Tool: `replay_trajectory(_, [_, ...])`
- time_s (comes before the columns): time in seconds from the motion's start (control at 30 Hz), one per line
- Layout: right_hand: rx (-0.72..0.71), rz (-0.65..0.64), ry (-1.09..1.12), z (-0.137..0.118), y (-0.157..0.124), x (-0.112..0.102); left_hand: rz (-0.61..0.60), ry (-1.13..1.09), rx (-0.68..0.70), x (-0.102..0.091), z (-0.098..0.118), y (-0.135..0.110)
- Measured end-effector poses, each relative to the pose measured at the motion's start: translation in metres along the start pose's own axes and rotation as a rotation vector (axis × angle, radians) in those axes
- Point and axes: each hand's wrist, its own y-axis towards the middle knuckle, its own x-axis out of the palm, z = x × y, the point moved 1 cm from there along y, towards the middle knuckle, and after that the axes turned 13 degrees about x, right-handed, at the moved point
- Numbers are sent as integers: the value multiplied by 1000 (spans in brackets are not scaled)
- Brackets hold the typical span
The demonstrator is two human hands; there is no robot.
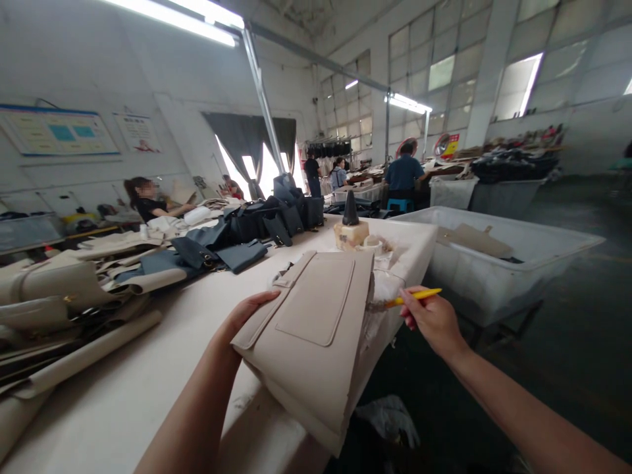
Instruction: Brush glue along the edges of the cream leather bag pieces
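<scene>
A beige bag piece point(306, 316) with a stitched pocket panel is tilted over the table's right edge. My left hand point(251, 316) grips its left side, the thumb on top and the other fingers hidden underneath. In my right hand point(432, 319) is a brush with a yellow handle point(415, 297), pinched between thumb and fingers. The brush's dark bristle end is at the bag piece's right edge; whether it touches cannot be made out. Just beyond the bag piece stands a stained block-shaped container point(351, 235) topped by a black cone point(350, 209).
Dark blue bag pieces point(237, 230) are heaped along the far left of the white table point(197, 349). Beige pieces point(49, 309) pile up nearer on the left. A large translucent bin point(498, 276) with beige pieces stands at right. Several people work farther back.
</scene>
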Motion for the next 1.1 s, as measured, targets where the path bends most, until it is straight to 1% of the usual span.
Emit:
replay_trajectory(0.1, [23,-14,-31,-2,12,4,10,11,-23,1,0,-1])
replay_trajectory(0.17, [27,-28,-24,-5,10,6,15,16,-16,-1,0,0])
replay_trajectory(0.2, [32,-55,-30,-6,5,7,14,16,-9,-2,0,1])
replay_trajectory(0.27, [54,-141,-69,-8,-11,10,6,12,-3,-4,0,2])
replay_trajectory(0.37, [114,-262,-119,-5,-46,14,-2,-1,-11,-6,-1,4])
replay_trajectory(0.47, [147,-344,-118,5,-80,17,1,-13,-10,-5,-1,3])
replay_trajectory(0.53, [136,-388,-113,10,-94,16,-2,-18,-12,-3,-2,2])
replay_trajectory(0.57, [125,-388,-103,12,-96,15,-3,-19,-12,-3,-2,2])
replay_trajectory(0.6, [113,-364,-90,12,-95,13,-2,-17,-12,-2,-2,1])
replay_trajectory(0.67, [74,-262,-57,10,-85,8,12,-1,-7,-3,-2,1])
replay_trajectory(0.77, [-2,-84,-11,6,-52,1,34,27,8,-3,-2,1])
replay_trajectory(0.9, [-30,59,22,12,-6,-5,28,20,18,-4,-2,1])
replay_trajectory(1.0, [-18,86,13,16,10,-3,25,23,15,-2,-2,0])
replay_trajectory(1.03, [-13,73,8,16,10,-1,22,28,18,-2,-2,-1])
replay_trajectory(1.1, [6,28,-2,15,-1,2,12,39,32,-1,-2,-2])
